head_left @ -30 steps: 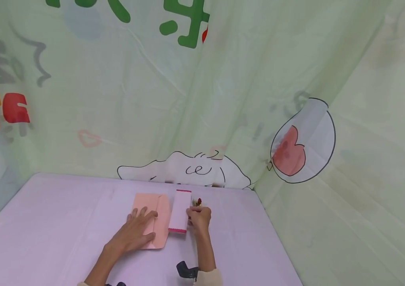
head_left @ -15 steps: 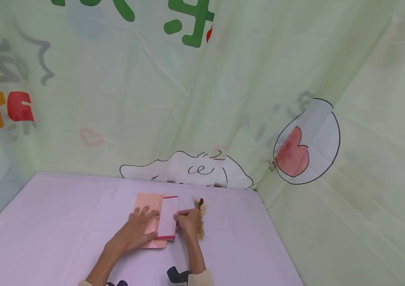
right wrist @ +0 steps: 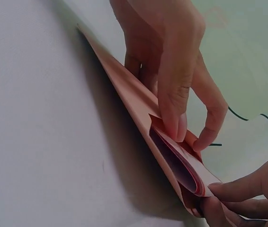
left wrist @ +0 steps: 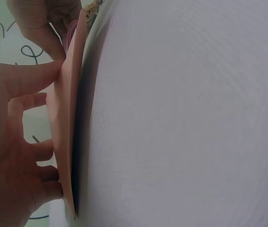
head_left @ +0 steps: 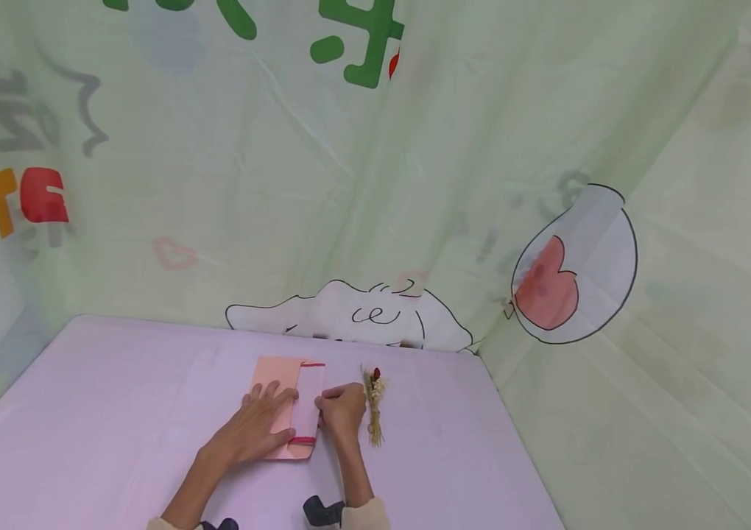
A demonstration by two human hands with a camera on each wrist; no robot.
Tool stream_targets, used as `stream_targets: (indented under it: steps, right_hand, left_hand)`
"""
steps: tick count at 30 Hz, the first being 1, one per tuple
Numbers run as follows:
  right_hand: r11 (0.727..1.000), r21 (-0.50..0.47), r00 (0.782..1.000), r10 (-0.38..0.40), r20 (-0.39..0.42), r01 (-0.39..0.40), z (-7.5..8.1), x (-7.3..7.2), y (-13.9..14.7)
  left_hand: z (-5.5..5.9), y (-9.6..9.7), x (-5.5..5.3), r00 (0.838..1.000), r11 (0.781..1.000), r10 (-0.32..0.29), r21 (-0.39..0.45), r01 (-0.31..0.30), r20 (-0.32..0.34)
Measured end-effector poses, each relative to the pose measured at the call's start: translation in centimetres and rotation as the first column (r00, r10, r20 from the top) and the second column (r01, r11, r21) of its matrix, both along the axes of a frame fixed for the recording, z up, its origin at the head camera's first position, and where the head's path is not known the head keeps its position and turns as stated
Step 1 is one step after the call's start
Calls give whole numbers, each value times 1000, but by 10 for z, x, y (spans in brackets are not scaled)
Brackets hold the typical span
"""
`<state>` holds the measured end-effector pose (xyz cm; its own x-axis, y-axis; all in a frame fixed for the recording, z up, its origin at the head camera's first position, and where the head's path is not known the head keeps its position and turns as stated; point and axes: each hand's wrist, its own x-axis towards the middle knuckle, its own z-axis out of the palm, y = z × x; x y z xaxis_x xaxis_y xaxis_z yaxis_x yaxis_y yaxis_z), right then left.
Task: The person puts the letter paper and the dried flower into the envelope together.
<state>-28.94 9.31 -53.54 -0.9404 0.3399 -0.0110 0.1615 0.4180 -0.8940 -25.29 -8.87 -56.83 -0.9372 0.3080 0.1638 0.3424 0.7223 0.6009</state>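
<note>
Head view | I see the left hand (head_left: 249, 428) spread, pressing a flat peach paper envelope (head_left: 276, 370) on the lilac tabletop (head_left: 448, 456) | right hand (head_left: 344, 412) pinches folded pinkish-white, red-edged paper (head_left: 307, 406), partly inside the envelope | dried-flower bundle (head_left: 375, 412) just beside it.

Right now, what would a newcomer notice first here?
Probably the balloon drawing with its red heart, on the backdrop at right. Then, on the table, the left hand on a peach envelope and the right hand pinching a folded paper partly inside it. A dried bouquet lies beside that hand.
</note>
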Motion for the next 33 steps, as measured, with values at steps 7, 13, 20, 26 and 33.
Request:
stream_targets:
  steps: [7,13,20,26,33]
  right_hand:
    - [999,17,999,40,-35,-39,-2,0,-6]
    - [996,35,995,87,-45,-85,-3,-1,-12]
    - [986,0,986,164,-29,-164,-2,0,-16]
    - [981,-7,981,191,-41,-192,-3,1,-20]
    - [977,-9,971,212,-115,-214,-8,1,-24]
  left_hand:
    - [-1,-1,1,1000,1000,1,10,-2,27]
    - [1,-1,1,1000,1000,-2,7,2,19]
    - [2,-1,1,999,1000,-4,18,4,39]
    - [1,-2,1,999,1000,-8,19,7,38]
    - [3,-3,2,1000,999,-23,27,23,11]
